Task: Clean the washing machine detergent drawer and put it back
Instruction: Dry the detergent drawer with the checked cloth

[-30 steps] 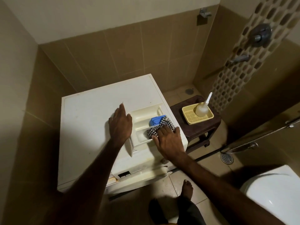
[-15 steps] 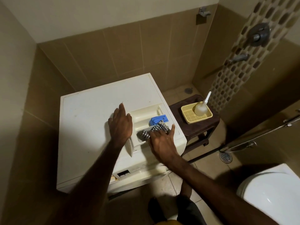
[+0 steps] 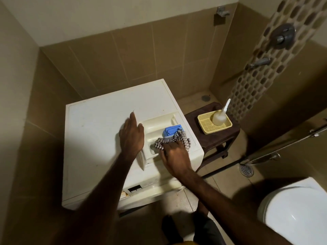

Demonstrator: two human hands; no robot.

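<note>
The cream detergent drawer (image 3: 155, 126) lies on top of the white washing machine (image 3: 99, 138), near its right edge. A blue insert (image 3: 172, 131) sits in the drawer's right part. My left hand (image 3: 131, 137) lies flat with straight fingers against the drawer's left side. My right hand (image 3: 174, 152) presses a checked cloth (image 3: 177, 139) into the drawer's near compartment, just below the blue insert. The cloth's right end spills over the drawer's edge. My right hand hides part of the compartment.
A dark stool (image 3: 212, 137) stands right of the machine, carrying a yellow tray (image 3: 207, 128) with a squeeze bottle (image 3: 220, 117). A white toilet (image 3: 295, 213) is at the lower right, with a floor drain (image 3: 246, 170) and a hose nearby. Tiled walls close in behind and left.
My right hand has slid the cloth left along the drawer and then back toward the right, near the blue insert. My left hand has stayed in place.
</note>
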